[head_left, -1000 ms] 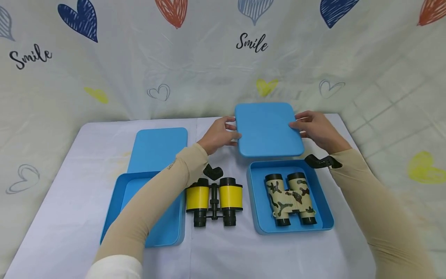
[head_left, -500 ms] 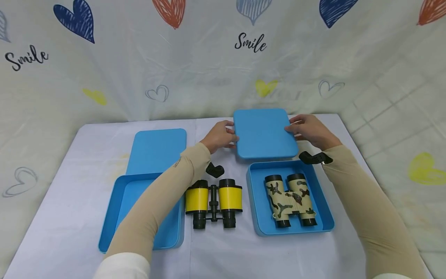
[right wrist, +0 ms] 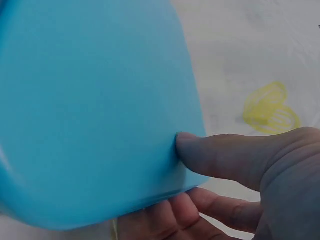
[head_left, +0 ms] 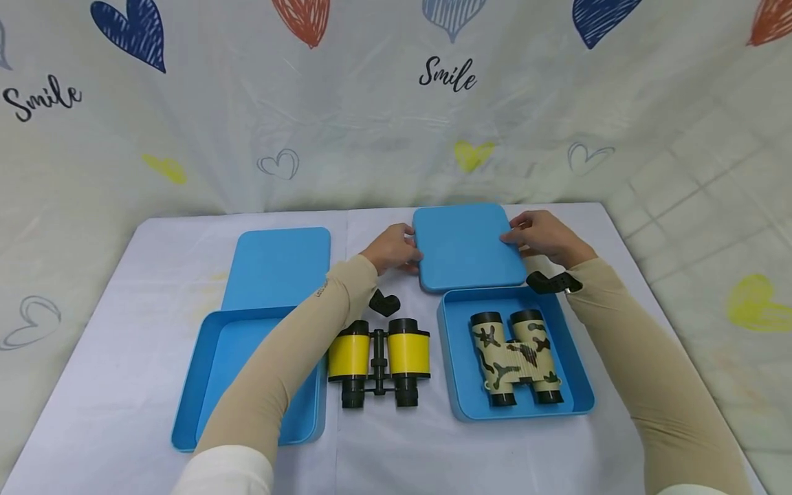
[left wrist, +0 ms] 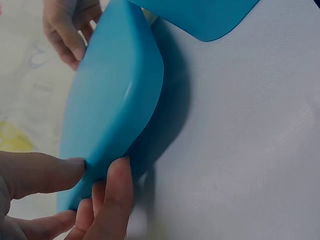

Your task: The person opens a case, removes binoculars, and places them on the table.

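Both hands hold a blue box lid (head_left: 468, 249) by its sides, behind the right-hand blue box (head_left: 452, 371). My left hand (head_left: 392, 249) pinches the lid's left edge, thumb on top and fingers underneath, as the left wrist view shows. At the opposite edge, my right hand (head_left: 548, 238) grips with its thumb on the top face (right wrist: 95, 110). A shadow beneath the lid (left wrist: 112, 85) in the left wrist view shows at least part of it off the table. Camouflage-patterned binoculars (head_left: 516, 357) lie inside the right-hand box.
Yellow-and-black binoculars (head_left: 409, 355) lie on the white-covered table (head_left: 396, 454) between the boxes. A second blue box (head_left: 207, 371) stands at left, partly hidden by my left sleeve; a flat blue lid (head_left: 281, 268) lies behind it. A heart-patterned curtain (head_left: 371, 117) hangs at the table's back.
Both hands have brought the lid lower and nearer, toward the table behind the right-hand box. The boxes and binoculars have stayed in place.
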A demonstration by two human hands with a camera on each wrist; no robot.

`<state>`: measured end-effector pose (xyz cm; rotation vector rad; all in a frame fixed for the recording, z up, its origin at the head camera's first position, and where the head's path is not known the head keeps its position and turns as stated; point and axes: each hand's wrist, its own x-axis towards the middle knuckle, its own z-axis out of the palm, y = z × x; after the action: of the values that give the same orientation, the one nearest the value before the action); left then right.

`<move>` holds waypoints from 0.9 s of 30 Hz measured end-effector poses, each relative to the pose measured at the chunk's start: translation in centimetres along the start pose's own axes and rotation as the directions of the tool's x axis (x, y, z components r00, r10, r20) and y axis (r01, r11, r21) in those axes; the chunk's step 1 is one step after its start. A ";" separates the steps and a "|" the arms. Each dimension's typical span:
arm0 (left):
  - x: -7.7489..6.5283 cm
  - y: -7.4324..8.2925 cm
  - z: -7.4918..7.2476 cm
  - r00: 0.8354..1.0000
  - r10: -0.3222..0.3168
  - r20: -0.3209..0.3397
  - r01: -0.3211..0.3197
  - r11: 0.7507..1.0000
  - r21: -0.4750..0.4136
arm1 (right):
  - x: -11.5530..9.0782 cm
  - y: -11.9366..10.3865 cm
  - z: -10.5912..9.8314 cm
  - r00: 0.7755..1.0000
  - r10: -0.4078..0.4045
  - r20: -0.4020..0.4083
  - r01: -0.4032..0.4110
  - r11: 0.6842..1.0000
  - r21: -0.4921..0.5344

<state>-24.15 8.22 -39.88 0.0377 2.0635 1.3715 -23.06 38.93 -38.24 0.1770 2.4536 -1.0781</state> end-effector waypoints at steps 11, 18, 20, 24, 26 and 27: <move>-0.4 0.3 0.6 1.000 -0.007 0.008 0.006 0.994 0.107 | -0.2 0.1 -0.1 0.999 0.028 0.040 -0.025 0.998 -0.055; -0.2 0.1 1.0 1.000 -0.009 -0.016 0.012 0.977 0.214 | -0.2 0.0 -0.1 0.998 0.021 0.066 -0.014 0.994 -0.104; 0.0 0.1 1.1 1.000 -0.006 -0.018 0.010 0.972 0.236 | -0.4 -0.1 -0.1 0.997 0.024 0.079 -0.016 0.994 -0.106; 0.1 0.0 1.2 1.000 -0.018 -0.017 0.022 0.964 0.267 | -0.7 -0.3 -0.1 0.995 0.034 0.090 -0.024 0.994 -0.107; 0.0 0.0 1.2 0.999 -0.029 -0.017 0.033 0.959 0.282 | -0.8 -0.3 -0.1 0.996 0.037 0.085 -0.027 0.994 -0.109; -0.1 0.0 1.2 0.999 -0.032 -0.018 0.036 0.957 0.289 | -0.8 -0.3 -0.1 0.996 0.038 0.081 -0.029 0.993 -0.111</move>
<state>-23.43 9.17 -40.13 0.1181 2.2497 1.0414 -22.47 38.85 -37.68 0.1357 2.4194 -0.9151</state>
